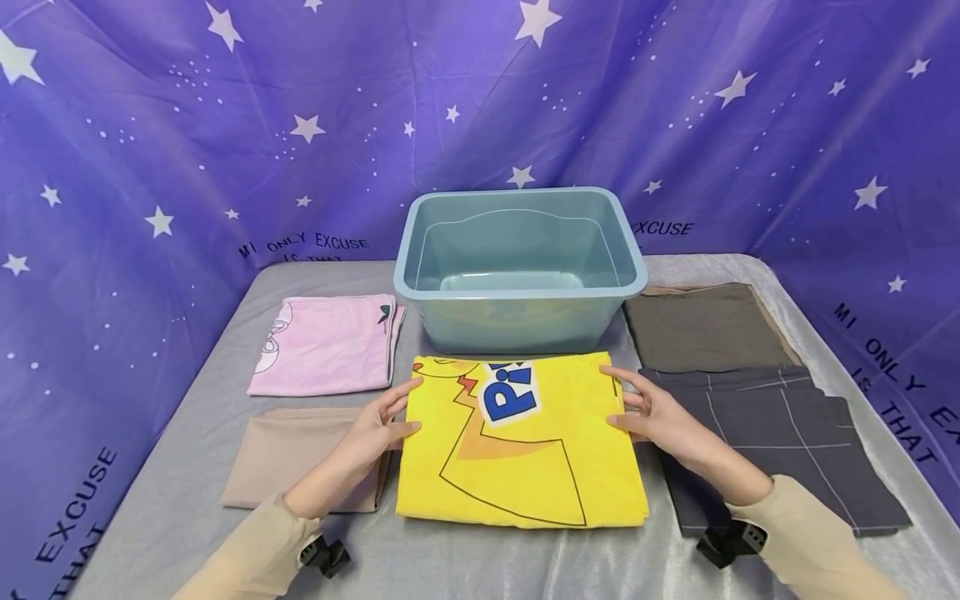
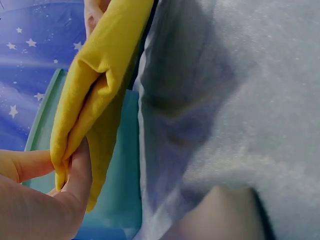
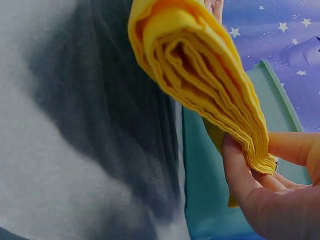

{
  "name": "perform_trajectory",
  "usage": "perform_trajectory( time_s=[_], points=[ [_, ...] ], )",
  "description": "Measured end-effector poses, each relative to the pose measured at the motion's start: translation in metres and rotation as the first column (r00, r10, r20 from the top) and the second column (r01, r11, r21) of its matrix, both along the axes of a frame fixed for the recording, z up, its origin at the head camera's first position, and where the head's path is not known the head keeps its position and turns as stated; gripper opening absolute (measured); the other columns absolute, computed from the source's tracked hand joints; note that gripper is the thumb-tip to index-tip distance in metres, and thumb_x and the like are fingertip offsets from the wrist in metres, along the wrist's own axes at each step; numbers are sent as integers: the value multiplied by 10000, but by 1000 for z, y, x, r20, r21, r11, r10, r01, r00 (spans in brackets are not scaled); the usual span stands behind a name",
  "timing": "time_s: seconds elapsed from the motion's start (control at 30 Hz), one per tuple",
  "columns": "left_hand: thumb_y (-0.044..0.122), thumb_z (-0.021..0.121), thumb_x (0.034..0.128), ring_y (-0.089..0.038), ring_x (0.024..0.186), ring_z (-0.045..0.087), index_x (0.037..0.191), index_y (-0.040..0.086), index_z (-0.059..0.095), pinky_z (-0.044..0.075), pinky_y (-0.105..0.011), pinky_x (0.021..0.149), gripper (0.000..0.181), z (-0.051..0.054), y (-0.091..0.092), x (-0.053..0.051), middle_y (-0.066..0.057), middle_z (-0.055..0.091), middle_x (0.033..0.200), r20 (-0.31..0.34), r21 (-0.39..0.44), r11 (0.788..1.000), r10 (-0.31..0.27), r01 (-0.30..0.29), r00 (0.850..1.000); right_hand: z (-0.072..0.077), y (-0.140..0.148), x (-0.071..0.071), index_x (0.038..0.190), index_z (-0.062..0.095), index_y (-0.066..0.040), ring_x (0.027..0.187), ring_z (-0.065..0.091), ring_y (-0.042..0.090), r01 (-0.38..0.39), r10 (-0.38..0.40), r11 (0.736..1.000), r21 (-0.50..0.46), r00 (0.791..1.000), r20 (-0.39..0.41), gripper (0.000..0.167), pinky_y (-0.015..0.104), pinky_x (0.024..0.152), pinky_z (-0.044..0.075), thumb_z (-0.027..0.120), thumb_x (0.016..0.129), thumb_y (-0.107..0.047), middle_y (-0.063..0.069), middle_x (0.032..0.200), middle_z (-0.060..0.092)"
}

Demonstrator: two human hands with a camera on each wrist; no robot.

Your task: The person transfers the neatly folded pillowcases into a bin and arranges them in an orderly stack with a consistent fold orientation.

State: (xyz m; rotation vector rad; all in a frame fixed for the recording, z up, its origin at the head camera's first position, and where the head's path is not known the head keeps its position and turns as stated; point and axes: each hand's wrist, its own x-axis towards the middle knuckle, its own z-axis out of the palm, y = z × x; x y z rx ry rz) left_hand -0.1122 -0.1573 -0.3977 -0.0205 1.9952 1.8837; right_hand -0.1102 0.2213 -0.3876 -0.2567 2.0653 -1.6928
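Observation:
A folded yellow cloth [image 1: 525, 467] with blue lettering is held up in front of the tub, its shadow falling on the grey cover in the wrist views. My left hand [image 1: 375, 429] pinches its left edge between thumb and fingers; in the left wrist view the folded yellow edge [image 2: 95, 85] runs up from that hand [image 2: 45, 200]. My right hand [image 1: 660, 421] pinches the right edge. Many stacked layers of the cloth [image 3: 200, 80] show in the right wrist view, gripped at their lower end by the hand [image 3: 275, 190].
A blue-green tub [image 1: 517, 321] stands behind the cloth, with nothing inside it. Folded pink [image 1: 330, 346] and beige [image 1: 292, 458] cloths lie on the left. A brown cloth [image 1: 705, 329] and a dark lined one [image 1: 780, 450] lie on the right. A starry purple curtain [image 1: 375, 100] hangs behind.

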Motion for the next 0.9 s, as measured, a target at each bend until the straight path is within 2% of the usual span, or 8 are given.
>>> perform_trajectory(
  time_s=[0.23, 0.33, 0.47, 0.7, 0.9],
  points=[
    [-60, 497, 838, -116, 836, 600, 1370, 93, 312, 511, -290, 678, 584, 7, -3, -2, -171, 216, 1429, -22, 42, 998, -40, 41, 999, 9, 1, 0, 1412, 140, -91, 903, 612, 186, 15, -15, 1000, 6, 1000, -10, 711, 362, 718, 511, 568, 845, -72, 281, 1257, 428],
    [-47, 502, 843, -89, 739, 593, 1376, 108, 307, 508, -274, 677, 588, 11, -4, -2, -169, 184, 1439, -22, 50, 997, -52, 53, 998, 12, 1, 0, 1410, 149, -92, 866, 614, 178, 18, -18, 1000, -3, 999, -26, 707, 352, 690, 514, 570, 843, -64, 251, 1232, 466],
    [-53, 510, 835, -67, 647, 549, 1374, 116, 316, 492, -225, 621, 598, 17, -4, -2, -161, 190, 1439, -28, 59, 997, -43, 45, 999, 16, 3, 0, 1407, 156, -89, 806, 607, 169, 12, -13, 1000, -12, 999, -49, 698, 336, 652, 511, 569, 844, -59, 172, 1193, 522],
    [-72, 520, 816, -45, 617, 508, 1365, 107, 336, 446, -183, 549, 607, 24, -2, -5, -158, 214, 1433, -42, 52, 999, -12, 14, 999, 26, 3, -1, 1406, 147, -84, 912, 612, 170, 18, -18, 1000, -15, 998, -60, 702, 346, 713, 513, 567, 845, -56, 252, 1255, 446],
    [-72, 526, 807, -60, 510, 396, 1361, 126, 348, 367, -172, 486, 615, 30, -2, -3, -133, 256, 1421, -55, 57, 998, 0, 4, 998, 32, 3, 0, 1403, 158, -82, 928, 607, 156, 26, -27, 1000, -17, 997, -74, 703, 328, 736, 508, 579, 840, -61, 234, 1245, 465]
  ],
)
